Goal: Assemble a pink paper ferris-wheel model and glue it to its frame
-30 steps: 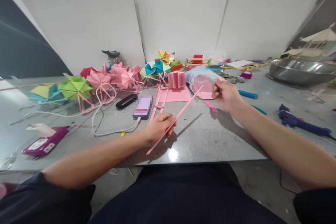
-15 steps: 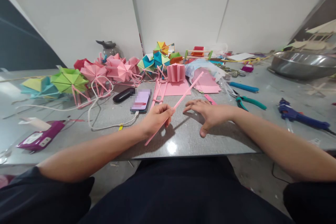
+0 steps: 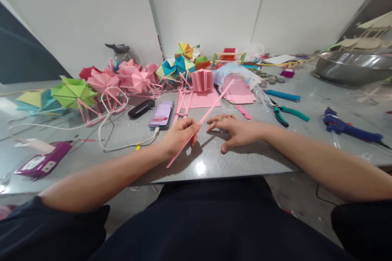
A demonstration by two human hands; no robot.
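A thin pink stick [image 3: 216,102] is pinched between the thumb and fingers of my left hand [image 3: 183,135], slanting from lower left to upper right. To its right my right hand [image 3: 230,129] hovers low over the grey table with fingers spread, holding nothing. Just beyond it lies a pink cutter [image 3: 243,112]. Behind my hands are a pink stick frame [image 3: 183,105], a pleated pink paper piece [image 3: 202,80] on a pink sheet [image 3: 208,100], and more pink paper [image 3: 240,89] partly in a clear plastic bag [image 3: 229,72].
Left stand several folded-paper models [image 3: 75,93], a phone [image 3: 161,114] on a white cable, a black case [image 3: 141,109] and a purple power strip [image 3: 45,161]. Right lie green-handled pliers [image 3: 294,113], a blue-handled tool [image 3: 283,95], a blue glue gun [image 3: 352,129] and a metal bowl [image 3: 352,69].
My right hand has shifted left, closer to my left hand, and the pink cutter is now uncovered. My left hand keeps its pinch on the stick. The view has shifted slightly.
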